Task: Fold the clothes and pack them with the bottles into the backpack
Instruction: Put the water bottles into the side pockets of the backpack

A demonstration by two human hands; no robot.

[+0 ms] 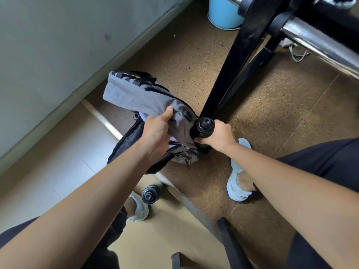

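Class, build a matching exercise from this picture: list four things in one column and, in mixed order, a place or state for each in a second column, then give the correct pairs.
Things
1. grey flap of the backpack
2. bottle in hand
3. second bottle
4. blue bucket

Places or states
A. stands on the floor near the left foot, untouched
B. gripped by the right hand at the bag's side
C. far off, beside the black frame leg
D. pulled up by the left hand

Pairs: 1-D, 2-B, 3-A, 4-C
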